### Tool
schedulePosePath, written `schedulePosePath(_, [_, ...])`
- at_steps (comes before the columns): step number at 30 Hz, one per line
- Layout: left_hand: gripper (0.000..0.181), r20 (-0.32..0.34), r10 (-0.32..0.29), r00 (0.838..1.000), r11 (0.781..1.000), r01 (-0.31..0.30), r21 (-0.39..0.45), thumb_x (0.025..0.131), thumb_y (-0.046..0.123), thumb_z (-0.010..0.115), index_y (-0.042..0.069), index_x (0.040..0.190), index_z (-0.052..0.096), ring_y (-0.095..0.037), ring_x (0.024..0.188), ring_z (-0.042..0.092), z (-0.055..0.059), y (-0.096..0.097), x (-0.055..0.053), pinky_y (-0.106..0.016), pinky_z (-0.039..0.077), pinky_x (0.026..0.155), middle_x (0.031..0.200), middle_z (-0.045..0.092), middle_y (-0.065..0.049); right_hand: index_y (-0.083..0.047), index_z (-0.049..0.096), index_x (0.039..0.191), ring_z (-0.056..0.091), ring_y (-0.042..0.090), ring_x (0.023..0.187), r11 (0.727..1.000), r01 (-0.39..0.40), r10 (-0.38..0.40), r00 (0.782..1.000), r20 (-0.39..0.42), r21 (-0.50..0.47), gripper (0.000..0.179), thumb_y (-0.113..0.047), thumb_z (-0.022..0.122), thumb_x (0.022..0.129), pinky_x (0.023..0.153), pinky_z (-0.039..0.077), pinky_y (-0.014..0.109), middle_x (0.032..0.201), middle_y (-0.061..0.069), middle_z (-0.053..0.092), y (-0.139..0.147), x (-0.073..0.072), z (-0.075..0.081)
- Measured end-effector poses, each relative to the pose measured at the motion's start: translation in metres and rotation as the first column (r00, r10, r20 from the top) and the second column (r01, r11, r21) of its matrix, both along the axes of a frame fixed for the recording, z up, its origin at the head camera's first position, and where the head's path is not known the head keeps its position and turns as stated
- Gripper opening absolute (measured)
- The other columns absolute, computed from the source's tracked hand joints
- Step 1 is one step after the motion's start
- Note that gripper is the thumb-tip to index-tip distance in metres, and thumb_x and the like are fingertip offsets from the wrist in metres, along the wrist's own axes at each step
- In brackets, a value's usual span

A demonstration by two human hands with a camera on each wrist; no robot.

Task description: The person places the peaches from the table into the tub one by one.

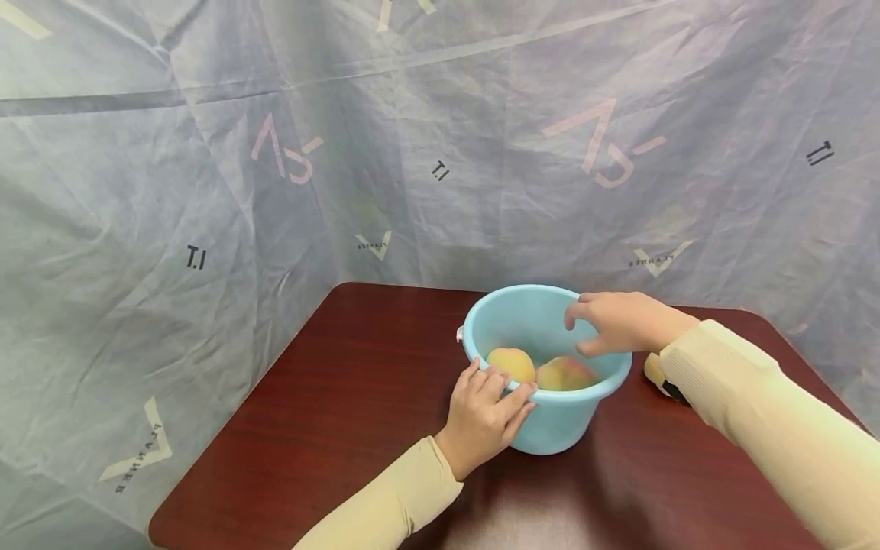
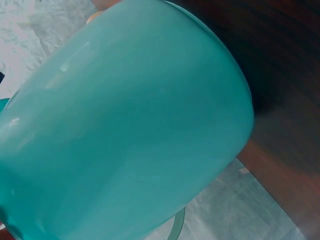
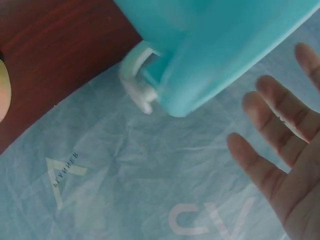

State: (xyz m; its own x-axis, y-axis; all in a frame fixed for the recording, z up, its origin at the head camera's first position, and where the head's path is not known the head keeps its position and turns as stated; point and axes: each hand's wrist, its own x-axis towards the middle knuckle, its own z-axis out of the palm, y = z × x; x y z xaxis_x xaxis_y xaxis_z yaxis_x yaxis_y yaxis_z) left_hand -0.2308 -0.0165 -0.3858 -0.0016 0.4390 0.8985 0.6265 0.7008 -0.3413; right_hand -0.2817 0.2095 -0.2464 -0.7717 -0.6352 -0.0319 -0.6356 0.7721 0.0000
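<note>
Desk (image 1: 357,367) bears blue bucket (image 1: 550,424). R hand (image 1: 619,319), fingers loosely spread, nothing held, is over bucket's R side; L hand (image 1: 484,420) grips its near-L edge. Inside: R peach (image 1: 562,374), below & L of R hand; L peach (image 1: 512,364), nearer L hand. Both roundish, no clear long axis.

The light-blue round plastic bucket (image 1: 553,428) looks smooth with a soft sheen, the reddish-brown wood-grained table (image 1: 330,382) glossy, the grey printed sheet (image 1: 440,99) creased and cloth-like, the cream fabric sleeve (image 1: 763,405) matt.
</note>
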Motion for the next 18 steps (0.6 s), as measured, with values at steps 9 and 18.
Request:
schedulePosePath(9, [0.03, -0.006, 0.007, 1.0, 1.0, -0.007, -0.001, 0.1, 0.028, 0.047, 0.019, 0.093, 0.074, -0.02, 0.079, 0.058, -0.001, -0.001, -0.001, -0.046, 0.052, 0.082, 0.083, 0.058, -0.002, -0.016, 0.065, 0.1, 0.054, 0.008, 0.07, 0.987, -0.095, 0.079, 0.989, -0.121, -0.127, 0.021, -0.019, 0.068, 0.079, 0.059, 0.047, 0.031, 0.099, 0.001, 0.06, 0.01, 0.008, -0.011])
schedulePosePath(18, [0.03, 0.002, 0.008, 1.0, 1.0, -0.008, -0.008, 0.1, 0.028, 0.046, 0.019, 0.094, 0.074, -0.02, 0.08, 0.058, -0.001, -0.003, -0.001, -0.046, 0.051, 0.082, 0.083, 0.058, -0.002, -0.018, 0.065, 0.096, 0.056, 0.009, 0.073, 0.982, -0.088, 0.061, 0.984, -0.165, -0.167, 0.02, -0.024, 0.071, 0.078, 0.059, 0.047, 0.032, 0.099, -0.001, 0.06, 0.022, 0.015, -0.021])
